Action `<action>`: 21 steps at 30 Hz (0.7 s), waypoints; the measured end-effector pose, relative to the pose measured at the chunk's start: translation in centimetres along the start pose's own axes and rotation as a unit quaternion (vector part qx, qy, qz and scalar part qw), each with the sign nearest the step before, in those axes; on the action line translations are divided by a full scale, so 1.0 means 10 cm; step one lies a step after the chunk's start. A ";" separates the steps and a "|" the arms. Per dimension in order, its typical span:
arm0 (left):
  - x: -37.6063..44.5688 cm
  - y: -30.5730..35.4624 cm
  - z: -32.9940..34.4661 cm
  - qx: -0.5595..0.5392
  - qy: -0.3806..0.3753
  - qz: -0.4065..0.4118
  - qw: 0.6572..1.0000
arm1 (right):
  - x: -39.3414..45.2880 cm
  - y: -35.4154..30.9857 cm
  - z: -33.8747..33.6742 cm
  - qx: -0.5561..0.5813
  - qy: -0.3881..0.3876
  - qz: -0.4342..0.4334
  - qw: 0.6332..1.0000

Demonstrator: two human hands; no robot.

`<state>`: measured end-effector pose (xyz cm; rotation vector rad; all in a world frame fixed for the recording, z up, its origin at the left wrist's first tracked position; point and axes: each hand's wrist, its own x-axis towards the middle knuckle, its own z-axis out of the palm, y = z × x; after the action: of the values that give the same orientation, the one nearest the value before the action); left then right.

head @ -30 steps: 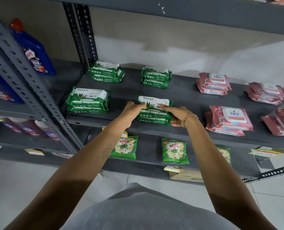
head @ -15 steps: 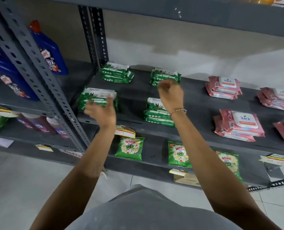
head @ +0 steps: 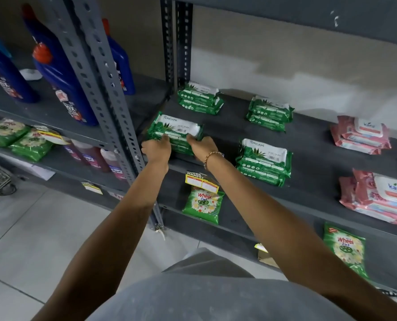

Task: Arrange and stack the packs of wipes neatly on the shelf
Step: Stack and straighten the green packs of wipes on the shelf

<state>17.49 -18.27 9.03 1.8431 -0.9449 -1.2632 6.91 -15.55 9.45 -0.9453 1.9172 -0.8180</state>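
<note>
Both hands have shifted left since half a sec ago: back then the right one was up by the rear stack and the left was hanging in front of the front-left stack; now I'm seeing both on that front-left stack of green wipes (head: 175, 133). Left hand (head: 157, 148) is pressing on the stack's near-left corner, fingers curled onto the pack edge. Right hand (head: 203, 145), w/ a bracelet at the wrist, is gripping the near-right edge, thumb lying on top of the upper pack. So both grips are closing on the same stack, which is sitting at the front-left of the shelf (head: 308, 181), right beside the upright post (head: 104, 89).

Three other green stacks are resting on the same shelf: rear-left (head: 199, 98), rear-middle (head: 269, 113), and front-middle (head: 264, 162). Pink wipe packs are lying further right, one pile at the back (head: 360, 135) and one at the front (head: 378, 195).

Blue bottles (head: 63, 77) are standing on the neighbouring rack to the left. Green detergent pouches (head: 203, 203) are lying on the lower shelf.
</note>
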 end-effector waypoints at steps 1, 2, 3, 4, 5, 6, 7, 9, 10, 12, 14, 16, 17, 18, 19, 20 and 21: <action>0.00 0.00 0.01 0.001 -0.003 0.005 1.000 | 0.00 0.01 0.01 0.000 0.007 -0.002 1.000; 0.01 0.00 0.01 0.005 -0.003 0.009 1.000 | 0.00 0.02 0.02 0.005 0.011 -0.004 1.000; 0.02 0.01 0.01 0.009 -0.001 0.011 1.000 | 0.01 0.03 0.03 0.009 0.016 -0.008 1.000; 0.03 0.01 0.01 0.011 -0.003 0.011 1.000 | 0.01 0.04 0.04 0.011 0.018 -0.010 1.000; 0.04 0.02 0.01 0.012 -0.005 0.011 1.000 | 0.01 0.04 0.04 0.012 0.017 -0.012 1.000; 0.04 0.02 -0.01 0.010 -0.008 0.007 1.000 | 0.00 0.04 0.04 0.010 0.015 -0.015 1.000; 0.05 0.03 -0.02 0.002 -0.011 0.005 1.000 | -0.01 0.04 0.03 0.011 0.015 -0.017 1.000; 0.03 0.04 -0.03 -0.012 -0.012 -0.006 1.000 | -0.04 0.03 0.01 0.013 0.011 -0.013 1.000; 0.01 0.04 -0.02 -0.013 -0.008 -0.013 1.000 | -0.07 0.02 -0.01 0.014 0.005 -0.012 1.000; -0.17 0.05 0.04 0.002 0.009 -0.016 1.000 | -0.16 -0.02 -0.09 -0.005 -0.006 -0.022 1.000; -0.40 0.01 0.13 0.017 0.039 0.049 0.998 | -0.23 -0.04 -0.24 -0.041 0.004 -0.048 0.998; -0.62 -0.07 0.26 0.014 0.047 0.186 0.981 | -0.34 -0.04 -0.47 -0.063 0.047 -0.081 0.994; -0.73 -0.09 0.35 0.014 0.031 0.242 0.970 | -0.40 -0.01 -0.61 -0.054 0.077 -0.094 0.991; -0.78 -0.10 0.45 0.023 0.003 0.273 0.962 | -0.45 0.03 -0.79 -0.034 0.110 -0.101 0.988; -0.83 -0.09 0.56 0.037 -0.031 0.283 0.958 | -0.50 0.10 -0.99 -0.010 0.145 -0.100 0.984; -0.85 -0.08 0.67 0.053 -0.080 0.270 0.958 | -0.56 0.18 -1.19 0.008 0.186 -0.098 0.978; -0.86 -0.06 0.78 0.074 -0.136 0.249 0.956 | -0.62 0.29 -1.40 0.013 0.234 -0.091 0.968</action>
<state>7.96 -11.67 10.13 1.4195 -1.5765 -1.1589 -3.95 -6.28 15.71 -0.9849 2.2287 -1.2610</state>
